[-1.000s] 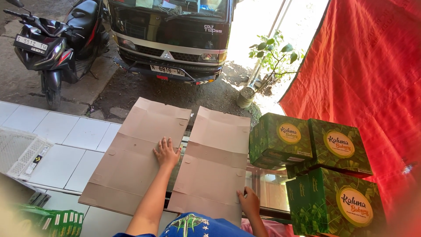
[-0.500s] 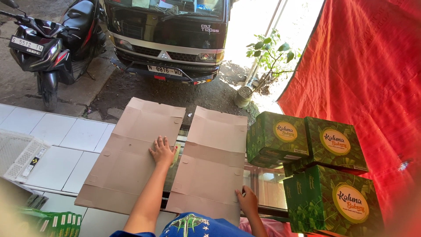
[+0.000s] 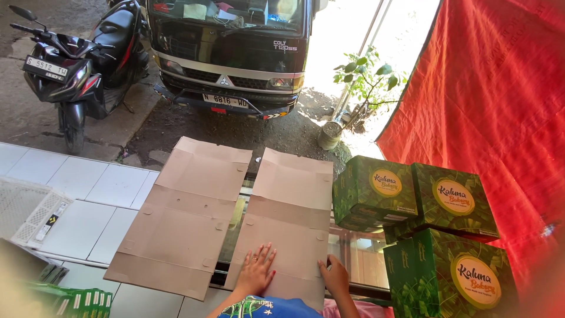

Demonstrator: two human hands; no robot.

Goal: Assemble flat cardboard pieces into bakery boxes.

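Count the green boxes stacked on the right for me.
3: two green boxes sit side by side on top, left and right, and one below them. More may be hidden out of frame.

Left hand (image 3: pixel 257 270): bare, with a thin ring on one finger.
Right hand (image 3: pixel 335 277): bare, no ring seen.
Arms: bare, no sleeves showing.
Shirt (image 3: pixel 265 308): blue, with a green and white leafy print.

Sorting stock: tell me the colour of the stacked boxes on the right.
Green leaf-patterned boxes with round yellow labels; head view.
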